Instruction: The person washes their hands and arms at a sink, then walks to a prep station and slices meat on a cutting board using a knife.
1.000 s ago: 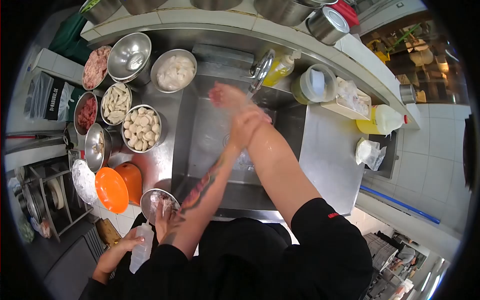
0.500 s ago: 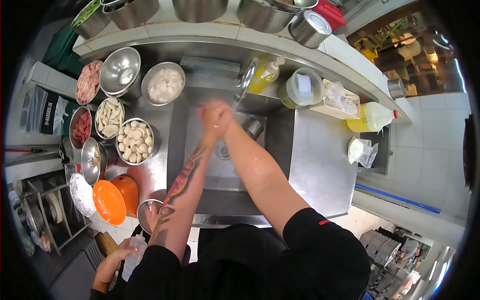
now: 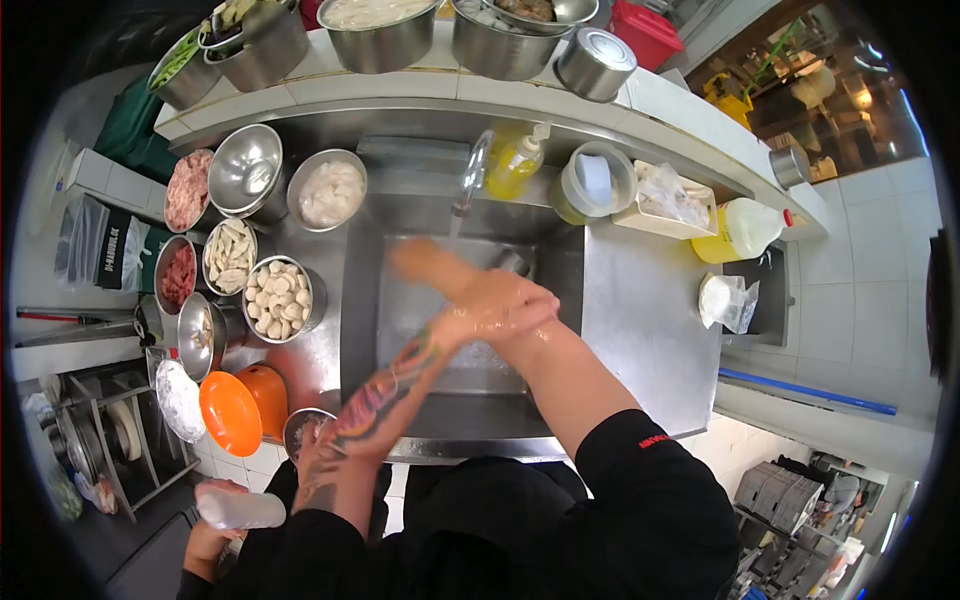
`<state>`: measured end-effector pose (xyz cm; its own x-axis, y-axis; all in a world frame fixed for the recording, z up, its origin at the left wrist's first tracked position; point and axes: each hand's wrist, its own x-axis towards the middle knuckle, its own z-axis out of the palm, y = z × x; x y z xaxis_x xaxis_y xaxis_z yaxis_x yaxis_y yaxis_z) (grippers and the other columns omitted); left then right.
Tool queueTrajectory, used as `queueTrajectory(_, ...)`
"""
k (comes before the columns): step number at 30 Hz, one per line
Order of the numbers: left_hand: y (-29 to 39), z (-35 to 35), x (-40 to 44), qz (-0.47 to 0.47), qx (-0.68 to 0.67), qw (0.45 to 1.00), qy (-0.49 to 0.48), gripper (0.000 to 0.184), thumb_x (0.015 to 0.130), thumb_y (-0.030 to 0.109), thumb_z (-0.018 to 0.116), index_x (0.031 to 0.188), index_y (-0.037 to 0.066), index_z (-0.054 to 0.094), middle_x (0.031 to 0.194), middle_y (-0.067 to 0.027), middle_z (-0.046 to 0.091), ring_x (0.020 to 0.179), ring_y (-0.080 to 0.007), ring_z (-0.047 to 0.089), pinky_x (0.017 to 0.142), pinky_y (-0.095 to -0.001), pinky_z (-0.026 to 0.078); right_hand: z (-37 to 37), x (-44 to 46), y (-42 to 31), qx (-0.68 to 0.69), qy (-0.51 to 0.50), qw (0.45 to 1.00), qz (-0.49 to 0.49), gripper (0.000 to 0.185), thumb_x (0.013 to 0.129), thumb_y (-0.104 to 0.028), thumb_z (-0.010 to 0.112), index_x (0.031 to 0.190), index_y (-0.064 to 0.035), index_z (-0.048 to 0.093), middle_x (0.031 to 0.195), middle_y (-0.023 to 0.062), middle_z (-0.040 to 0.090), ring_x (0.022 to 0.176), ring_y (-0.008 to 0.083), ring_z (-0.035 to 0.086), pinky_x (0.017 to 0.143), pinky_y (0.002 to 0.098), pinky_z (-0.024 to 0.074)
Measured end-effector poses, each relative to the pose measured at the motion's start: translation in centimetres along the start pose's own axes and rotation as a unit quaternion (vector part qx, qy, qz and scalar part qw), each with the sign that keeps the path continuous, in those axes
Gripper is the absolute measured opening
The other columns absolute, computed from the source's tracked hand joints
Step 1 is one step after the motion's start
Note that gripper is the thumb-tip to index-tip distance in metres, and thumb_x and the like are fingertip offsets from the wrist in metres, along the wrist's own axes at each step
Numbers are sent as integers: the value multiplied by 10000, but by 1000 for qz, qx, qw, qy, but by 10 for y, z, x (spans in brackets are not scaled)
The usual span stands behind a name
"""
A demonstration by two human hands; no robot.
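Note:
Over the steel sink [image 3: 365,300], my left hand [image 3: 505,305] is wrapped around my wet right forearm [image 3: 575,375]. My right hand [image 3: 425,262] reaches left beneath the faucet [image 3: 470,175]. Motion smears its fingers, so their pose does not show. A thin stream of water runs from the spout close to it. Behind the sink stands a pump bottle of yellow liquid soap [image 3: 513,168]. Part of a metal cup [image 3: 512,262] shows in the basin past my forearm.
Steel bowls of meat, dumpling-like pieces and white round balls [image 3: 278,300] crowd the left counter. An orange bowl [image 3: 230,415] sits nearer. Another person's hand [image 3: 207,540] holds a translucent container [image 3: 240,508] at lower left. On the right are a tub [image 3: 592,185] and yellow jug [image 3: 740,230].
My hands were clasped together under the faucet. Now my left hand has slid onto my right forearm, and my right hand has turned left. The other person's container has tipped to lie sideways.

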<state>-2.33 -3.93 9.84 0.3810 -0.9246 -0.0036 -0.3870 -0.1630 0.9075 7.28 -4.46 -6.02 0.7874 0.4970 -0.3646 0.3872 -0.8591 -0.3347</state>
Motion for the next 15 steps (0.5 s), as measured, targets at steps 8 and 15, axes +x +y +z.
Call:
queueTrajectory(8, -104, -45, -13, -156, 146, 965, 150, 364, 969, 337, 484, 972, 83, 744, 878, -124, 714, 860, -256, 680, 743, -412, 510, 36, -29, 46, 432, 242, 869, 12, 315, 1004, -288, 525, 1020, -29, 704, 971, 151, 728, 908, 340, 707, 785, 460, 567)
queueTrajectory(15, -170, 26, -20, -65, -635, 592, 492, 405, 1076, 328, 396, 1280, 27, 572, 1207, -98, 653, 1144, -213, 602, 1041, -346, 450, 28, -64, -1, 914, 297, 251, 119, 366, 1063, -301, 413, 1139, 7, 594, 1083, 168, 669, 1000, 335, 667, 863, 453, 560)
